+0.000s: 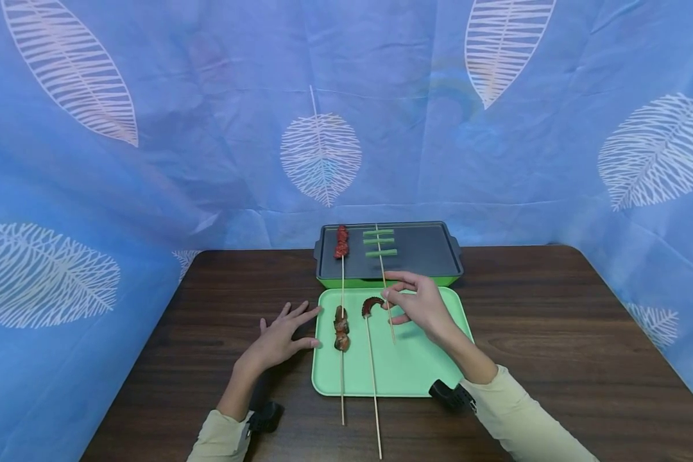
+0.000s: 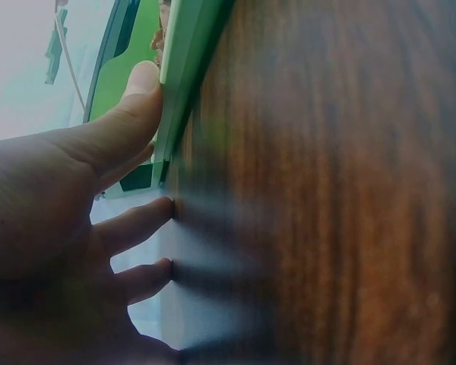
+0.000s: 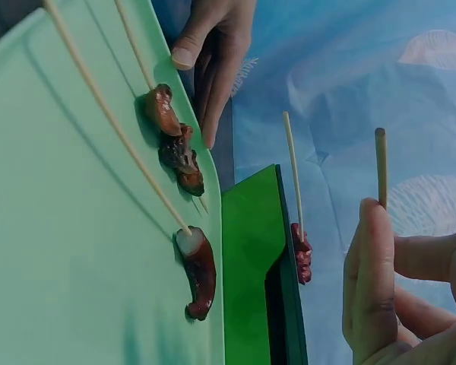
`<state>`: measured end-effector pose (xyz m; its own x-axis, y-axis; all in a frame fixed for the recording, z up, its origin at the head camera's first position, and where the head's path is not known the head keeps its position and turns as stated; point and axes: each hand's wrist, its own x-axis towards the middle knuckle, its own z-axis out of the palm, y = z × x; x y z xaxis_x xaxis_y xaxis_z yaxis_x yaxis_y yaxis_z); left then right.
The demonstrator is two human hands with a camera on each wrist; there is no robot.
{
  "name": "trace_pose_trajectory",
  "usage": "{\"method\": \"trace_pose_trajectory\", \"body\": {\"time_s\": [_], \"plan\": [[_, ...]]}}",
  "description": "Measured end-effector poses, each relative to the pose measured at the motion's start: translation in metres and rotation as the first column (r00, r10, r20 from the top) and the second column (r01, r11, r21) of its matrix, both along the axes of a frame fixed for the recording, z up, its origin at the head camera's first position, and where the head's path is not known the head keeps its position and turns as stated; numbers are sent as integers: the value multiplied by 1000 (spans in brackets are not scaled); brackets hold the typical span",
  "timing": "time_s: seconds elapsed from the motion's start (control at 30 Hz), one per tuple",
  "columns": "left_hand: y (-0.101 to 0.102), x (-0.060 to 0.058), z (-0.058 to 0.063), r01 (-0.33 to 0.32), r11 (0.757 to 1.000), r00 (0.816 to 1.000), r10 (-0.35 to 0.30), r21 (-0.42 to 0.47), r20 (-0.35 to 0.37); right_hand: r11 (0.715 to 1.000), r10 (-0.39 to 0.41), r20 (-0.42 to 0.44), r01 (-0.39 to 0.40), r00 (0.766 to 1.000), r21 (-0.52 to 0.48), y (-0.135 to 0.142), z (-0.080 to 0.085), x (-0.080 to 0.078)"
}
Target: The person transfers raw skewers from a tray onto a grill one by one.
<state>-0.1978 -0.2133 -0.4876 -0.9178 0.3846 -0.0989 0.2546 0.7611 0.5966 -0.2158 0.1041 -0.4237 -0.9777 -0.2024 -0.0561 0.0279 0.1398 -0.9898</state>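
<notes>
My right hand [image 1: 421, 307] pinches the lower stick of a skewer [image 1: 383, 266] with three green vegetable pieces [image 1: 379, 241] set crosswise on it. Those pieces overlap the dark griddle plate [image 1: 424, 247] in the head view. The stick's bare end [image 3: 381, 167] pokes up past the fingers in the right wrist view. My left hand [image 1: 281, 339] spreads its fingers at the left side of the light green tray [image 1: 416, 366]; its thumb [image 2: 140, 84] touches the rim. On the tray lie a browned meat skewer [image 1: 341, 328] and a skewer with a curled dark red piece [image 3: 199, 274].
A red meat skewer [image 1: 341, 242] lies at the griddle's left, its stick reaching over the tray. The griddle's green base [image 3: 251, 243] stands right behind the tray. Two sticks [image 1: 376, 417] stick out past the tray's front edge over the dark wooden table [image 1: 554, 346].
</notes>
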Motion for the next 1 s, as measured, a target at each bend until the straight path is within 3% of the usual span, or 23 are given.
{"method": "trace_pose_trajectory", "body": {"time_s": [0.47, 1.0], "plan": [[0, 1, -2, -1, 1000, 1000, 1, -1, -10, 997, -66, 19, 67, 998, -43, -22, -13, -41], [0, -1, 0, 0, 1000, 1000, 0, -16, -6, 987, -148, 11, 148, 989, -64, -29, -24, -52]]}}
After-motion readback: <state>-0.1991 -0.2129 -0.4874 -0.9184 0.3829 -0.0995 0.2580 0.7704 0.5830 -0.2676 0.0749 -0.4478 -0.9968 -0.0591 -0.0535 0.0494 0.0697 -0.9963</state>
